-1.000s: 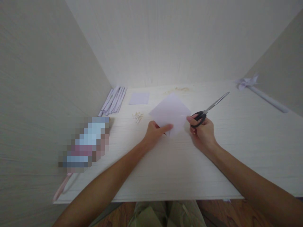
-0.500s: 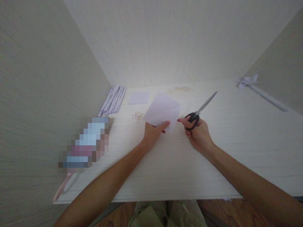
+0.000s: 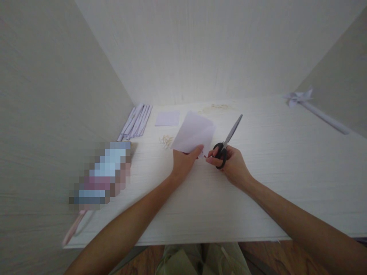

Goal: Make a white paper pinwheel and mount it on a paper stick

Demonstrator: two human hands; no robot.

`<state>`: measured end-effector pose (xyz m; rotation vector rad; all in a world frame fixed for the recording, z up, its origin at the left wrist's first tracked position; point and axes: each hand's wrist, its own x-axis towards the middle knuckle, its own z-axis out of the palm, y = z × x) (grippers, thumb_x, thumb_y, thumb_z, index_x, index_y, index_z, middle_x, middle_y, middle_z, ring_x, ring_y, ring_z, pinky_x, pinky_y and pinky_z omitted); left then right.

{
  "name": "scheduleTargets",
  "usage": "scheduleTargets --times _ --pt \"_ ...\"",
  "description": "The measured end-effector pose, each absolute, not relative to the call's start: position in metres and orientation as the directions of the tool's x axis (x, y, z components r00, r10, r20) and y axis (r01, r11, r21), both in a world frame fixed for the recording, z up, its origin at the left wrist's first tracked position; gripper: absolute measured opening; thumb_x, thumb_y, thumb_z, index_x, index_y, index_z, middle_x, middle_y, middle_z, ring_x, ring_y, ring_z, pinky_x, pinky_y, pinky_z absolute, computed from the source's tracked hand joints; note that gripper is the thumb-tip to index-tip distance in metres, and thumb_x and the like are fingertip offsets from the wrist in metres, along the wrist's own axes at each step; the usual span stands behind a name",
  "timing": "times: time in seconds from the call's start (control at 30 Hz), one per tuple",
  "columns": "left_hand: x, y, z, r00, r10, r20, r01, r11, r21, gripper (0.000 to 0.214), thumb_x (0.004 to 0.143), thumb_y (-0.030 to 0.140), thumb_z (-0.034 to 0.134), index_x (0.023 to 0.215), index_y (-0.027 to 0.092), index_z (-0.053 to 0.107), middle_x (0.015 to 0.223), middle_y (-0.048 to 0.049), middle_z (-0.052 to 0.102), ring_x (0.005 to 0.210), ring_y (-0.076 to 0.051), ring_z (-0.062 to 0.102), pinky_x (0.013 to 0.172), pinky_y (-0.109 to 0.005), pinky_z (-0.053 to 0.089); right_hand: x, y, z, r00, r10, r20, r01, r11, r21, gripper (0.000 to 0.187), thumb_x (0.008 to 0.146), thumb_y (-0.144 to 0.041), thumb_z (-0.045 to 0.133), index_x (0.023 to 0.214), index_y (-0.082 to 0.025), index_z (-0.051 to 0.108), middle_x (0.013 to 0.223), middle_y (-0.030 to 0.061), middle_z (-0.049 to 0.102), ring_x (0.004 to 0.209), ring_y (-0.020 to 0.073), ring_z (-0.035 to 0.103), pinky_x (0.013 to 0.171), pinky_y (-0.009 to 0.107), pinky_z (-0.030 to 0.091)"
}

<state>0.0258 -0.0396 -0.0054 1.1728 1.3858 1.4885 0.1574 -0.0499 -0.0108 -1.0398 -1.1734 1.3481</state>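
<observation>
A pale lilac square of paper (image 3: 195,131) is held by its near corner in my left hand (image 3: 185,162), thumb on top and fingers underneath. My right hand (image 3: 233,164) is closed around the black handles of a pair of scissors (image 3: 228,139), whose blades are together and point up and away to the right. The right fingertips are at the paper's near right corner; whether they pinch it I cannot tell. Small pale sticks or pins (image 3: 166,141) lie in a loose pile just left of the paper.
Rolled paper tubes (image 3: 137,121) lie at the back left, beside a flat paper piece (image 3: 168,118). A blurred-out object (image 3: 106,173) with a pink strap (image 3: 73,229) is at the left. A paper pinwheel (image 3: 299,98) on a tube lies back right. Walls enclose the white table (image 3: 286,183).
My right hand has moved left with the scissors, bringing its fingertips to the paper's near corner. The scissors have turned more upright. My left hand and the paper have shifted slightly left.
</observation>
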Motion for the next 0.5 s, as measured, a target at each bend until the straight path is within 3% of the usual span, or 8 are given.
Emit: scheduleTargets --times 0.33,0.5 --pt "0.0257 -0.0423 -0.0050 -0.253 0.959 0.126 0.103 -0.103 0.989 0.025 0.055 0.035 0.067 0.065 0.012 0.061 0.064 -0.0046 0.064 0.054 -0.013 0.057 0.045 -0.022 0.045 0.1554 -0.0514 -0.0082 -0.056 0.998 -0.003 -0.154 -0.012 -0.988 0.029 0.047 -0.025 0.074 0.060 -0.016 0.051 0.062 -0.0016 0.059 0.043 0.0047 0.041 0.036 0.018 0.029" --pt "0.0249 -0.0435 -0.0047 -0.231 0.967 0.109 0.087 -0.091 0.992 0.024 0.055 0.036 0.067 0.060 0.013 0.060 0.058 -0.0033 0.062 0.048 -0.011 0.054 0.041 -0.020 0.042 0.1550 -0.0517 -0.0079 -0.031 0.999 -0.011 -0.150 -0.015 -0.988 0.030 0.047 -0.030 0.074 0.061 -0.016 0.052 0.062 -0.0020 0.058 0.038 0.0033 0.037 0.033 0.018 0.027"
